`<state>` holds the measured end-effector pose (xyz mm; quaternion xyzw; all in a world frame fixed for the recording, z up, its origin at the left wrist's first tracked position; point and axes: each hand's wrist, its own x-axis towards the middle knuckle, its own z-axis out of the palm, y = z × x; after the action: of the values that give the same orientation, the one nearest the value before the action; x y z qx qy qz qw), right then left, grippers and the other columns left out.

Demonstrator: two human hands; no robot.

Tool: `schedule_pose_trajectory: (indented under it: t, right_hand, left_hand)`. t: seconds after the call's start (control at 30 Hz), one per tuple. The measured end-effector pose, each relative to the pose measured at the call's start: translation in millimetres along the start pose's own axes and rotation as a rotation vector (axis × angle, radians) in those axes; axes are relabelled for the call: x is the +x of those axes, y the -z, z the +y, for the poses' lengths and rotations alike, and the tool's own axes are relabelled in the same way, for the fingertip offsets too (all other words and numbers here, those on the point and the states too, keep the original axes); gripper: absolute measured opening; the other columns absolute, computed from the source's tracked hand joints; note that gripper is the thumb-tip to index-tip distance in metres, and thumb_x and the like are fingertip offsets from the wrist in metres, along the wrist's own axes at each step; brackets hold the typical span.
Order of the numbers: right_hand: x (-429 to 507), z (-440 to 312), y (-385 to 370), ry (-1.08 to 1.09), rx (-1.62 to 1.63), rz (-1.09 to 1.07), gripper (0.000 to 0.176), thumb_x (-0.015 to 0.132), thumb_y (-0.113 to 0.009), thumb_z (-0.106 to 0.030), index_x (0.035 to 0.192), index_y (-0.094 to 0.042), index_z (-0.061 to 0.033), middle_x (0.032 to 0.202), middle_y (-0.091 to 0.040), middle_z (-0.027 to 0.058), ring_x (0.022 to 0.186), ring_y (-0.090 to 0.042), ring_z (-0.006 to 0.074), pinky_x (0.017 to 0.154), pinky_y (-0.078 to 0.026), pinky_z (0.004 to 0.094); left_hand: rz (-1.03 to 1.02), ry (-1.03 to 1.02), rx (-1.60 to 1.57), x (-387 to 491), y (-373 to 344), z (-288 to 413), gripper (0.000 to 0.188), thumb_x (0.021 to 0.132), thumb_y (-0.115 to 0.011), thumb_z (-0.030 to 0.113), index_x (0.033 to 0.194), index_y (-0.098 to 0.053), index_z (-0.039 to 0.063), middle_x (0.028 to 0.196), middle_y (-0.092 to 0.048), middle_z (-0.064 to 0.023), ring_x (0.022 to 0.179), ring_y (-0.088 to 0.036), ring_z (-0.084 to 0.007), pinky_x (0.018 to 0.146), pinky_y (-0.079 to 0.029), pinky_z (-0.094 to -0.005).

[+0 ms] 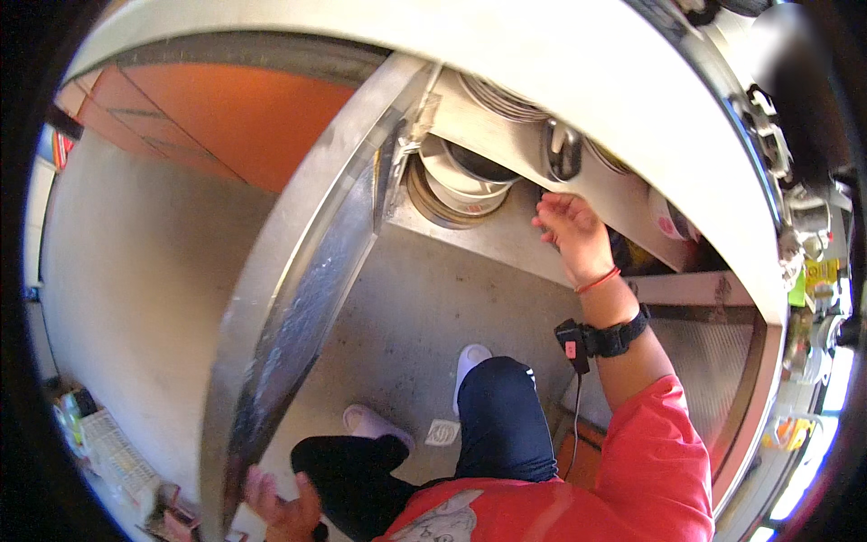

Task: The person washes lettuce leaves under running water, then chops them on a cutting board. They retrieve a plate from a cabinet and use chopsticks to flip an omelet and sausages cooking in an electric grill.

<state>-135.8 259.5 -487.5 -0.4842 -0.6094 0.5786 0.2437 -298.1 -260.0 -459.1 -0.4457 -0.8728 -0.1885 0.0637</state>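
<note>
My right hand (574,234) reaches into an open cabinet under the counter, its fingers loosely curled and holding nothing I can see. It is just below the edge of the middle shelf (488,132). Left of it, pale round vessels (464,193) are stacked on the cabinet floor (474,238), with a dark pan or bowl (477,164) on top. A shiny dark container (562,150) stands on the shelf above the hand. My left hand (283,505), fingers apart, is beside the low end of the metal-faced cabinet door (288,305); whether it touches is unclear.
Stacked plates (504,101) and a pale container with a pink mark (670,215) are on the shelf. The white countertop (609,74) overhangs the cabinet. The open door juts over the concrete floor (149,257). A white plastic rack (115,447) is at the lower left.
</note>
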Motion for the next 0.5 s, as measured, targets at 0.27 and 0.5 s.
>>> schedule_pose_trajectory:
  t: [0.27,0.5]
  right_hand:
    - [112.7,-8.1,-4.2,0.294,0.138,0.118,0.025,0.089,-0.066,-0.01,0.112,-0.059,-0.0042,0.099,-0.066,0.0065,0.088,-0.065,0.0171,0.07,-0.048,0.0279]
    - [172.3,-33.4,12.6,0.325,0.134,0.111,0.026,0.088,-0.07,-0.018,0.109,-0.06,-0.0043,0.1,-0.068,0.0075,0.091,-0.067,0.0215,0.075,-0.051,0.0289]
  left_hand:
    - [0.076,-0.271,0.63,37.7,-36.6,12.5,0.033,0.086,-0.07,0.021,0.066,-0.049,0.008,0.064,-0.048,-0.0076,0.062,-0.052,-0.0283,0.084,-0.048,-0.0431]
    - [0.308,0.037,0.072,8.5,-66.7,21.9,0.056,0.08,-0.078,0.012,0.125,-0.047,0.004,0.137,-0.036,-0.0165,0.131,-0.034,-0.0367,0.108,-0.036,-0.0519]
